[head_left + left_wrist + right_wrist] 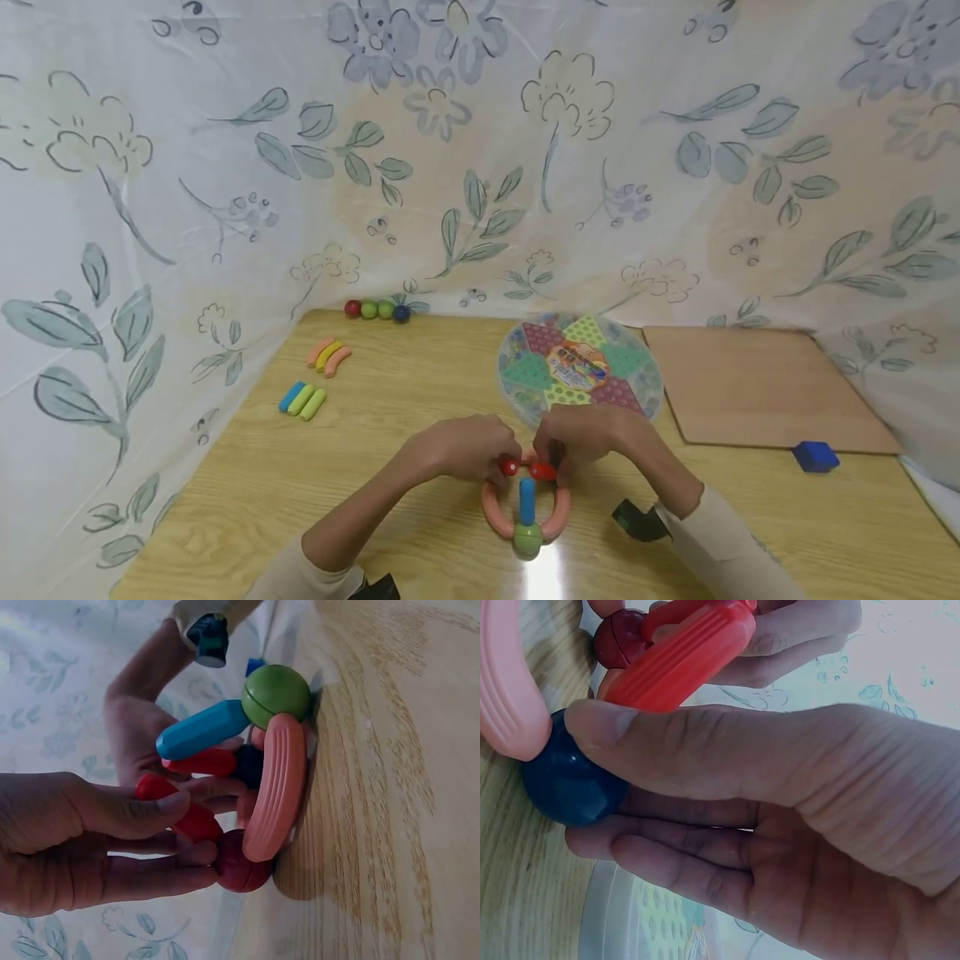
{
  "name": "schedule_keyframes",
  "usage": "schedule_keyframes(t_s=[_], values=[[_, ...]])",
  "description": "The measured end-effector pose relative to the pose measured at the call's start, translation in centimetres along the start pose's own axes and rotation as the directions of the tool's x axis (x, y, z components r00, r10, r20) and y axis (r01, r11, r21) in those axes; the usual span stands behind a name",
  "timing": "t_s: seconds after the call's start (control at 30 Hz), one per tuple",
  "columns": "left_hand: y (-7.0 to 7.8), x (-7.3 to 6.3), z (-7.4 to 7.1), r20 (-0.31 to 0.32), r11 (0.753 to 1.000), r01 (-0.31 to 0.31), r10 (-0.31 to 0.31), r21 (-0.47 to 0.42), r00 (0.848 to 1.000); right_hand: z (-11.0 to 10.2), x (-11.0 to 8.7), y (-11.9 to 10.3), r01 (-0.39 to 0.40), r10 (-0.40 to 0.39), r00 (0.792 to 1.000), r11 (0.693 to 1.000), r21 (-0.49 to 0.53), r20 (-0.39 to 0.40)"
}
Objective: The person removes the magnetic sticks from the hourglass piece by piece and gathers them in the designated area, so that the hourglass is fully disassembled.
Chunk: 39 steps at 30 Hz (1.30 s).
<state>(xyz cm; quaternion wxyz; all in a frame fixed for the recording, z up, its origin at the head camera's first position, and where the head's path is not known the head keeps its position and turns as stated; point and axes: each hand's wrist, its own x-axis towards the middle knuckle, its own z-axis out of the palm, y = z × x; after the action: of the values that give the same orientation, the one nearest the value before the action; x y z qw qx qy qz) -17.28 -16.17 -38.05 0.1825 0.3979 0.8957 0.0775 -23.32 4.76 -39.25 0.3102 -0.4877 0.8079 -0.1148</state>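
Observation:
A ring of curved pink rods joined by balls lies on the wooden table. At its near side sits a green ball with a blue stick standing up from it. My left hand pinches a red stick between thumb and fingers, its lower fingertips touching a dark red ball. My right hand holds a dark blue ball, thumb on one side and fingers behind. A second red stick rises beside that thumb.
A round star-patterned game board lies behind the hands, a brown board and blue block to the right. At left are short curved rods, straight sticks and a row of balls. A floral cloth hangs behind.

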Motion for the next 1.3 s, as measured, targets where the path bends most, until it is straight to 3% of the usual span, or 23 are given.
schedule_keyframes(t_s=[0.4,0.6,1.07,1.3], values=[[-0.2,-0.4,-0.2,-0.010,0.997,-0.041,0.042,0.064,0.999,-0.2,0.2,0.1,0.011,-0.011,1.000,1.000,-0.015,0.000],[-0.1,-0.5,-0.2,-0.017,1.000,-0.027,0.027,0.013,1.000,-0.2,0.0,0.0,0.015,-0.015,1.000,1.000,-0.014,-0.001],[-0.7,-0.5,-0.3,0.013,0.999,-0.045,0.046,-0.013,0.999,-0.1,0.1,0.2,0.008,-0.008,1.000,1.000,-0.014,-0.002],[-1.0,-1.0,-0.7,0.037,0.993,-0.009,0.014,-0.114,0.999,-0.1,0.3,0.1,0.011,-0.011,1.000,1.000,0.002,0.003]])
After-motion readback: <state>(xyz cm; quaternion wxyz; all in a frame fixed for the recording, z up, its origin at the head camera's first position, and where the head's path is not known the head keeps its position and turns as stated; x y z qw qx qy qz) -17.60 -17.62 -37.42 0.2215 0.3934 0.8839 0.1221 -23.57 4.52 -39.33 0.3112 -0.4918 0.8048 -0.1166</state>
